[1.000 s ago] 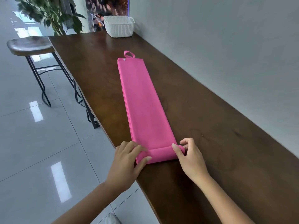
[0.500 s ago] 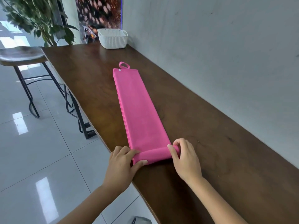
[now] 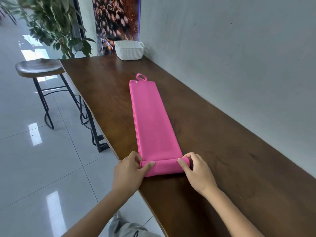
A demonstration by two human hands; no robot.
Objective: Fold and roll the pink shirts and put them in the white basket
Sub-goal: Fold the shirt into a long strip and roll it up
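While the pink shirt (image 3: 150, 120) lies folded into a long narrow strip down the middle of the dark wooden surface (image 3: 222, 134), its near end is already turned over into a short roll (image 3: 164, 167) close to the near-left edge. The rest of the strip is flat and runs away from the camera toward the far end of the surface. A small pink loop (image 3: 141, 77) sticks out past the strip's far end, with a white dot, maybe a snap, just below it.

Left hand (image 3: 128, 175): at the roll's left end, thumb lying along the top front of the roll, the other fingers (image 3: 135, 155) curled over behind it. It grips that end.

Right hand (image 3: 196, 170): at the roll's right end, thumb pressed on the front of the roll, the other fingers curled over the top and back. It grips that end too. Both forearms come in from the bottom of the view.

White basket (image 3: 129, 50): woven-pattern plastic, sits at the far end of the surface against the grey wall (image 3: 239, 57), well apart from the shirt. Can't see whether anything is inside.

Other: wooden stool (image 3: 38, 67) with black metal legs stands on the glossy tiled floor (image 3: 42, 159) left of the surface. Leafy plant (image 3: 54, 26) behind it, and a coffee-bean poster (image 3: 116, 17) behind the basket. Grey trouser fabric (image 3: 126, 228) at the bottom edge.
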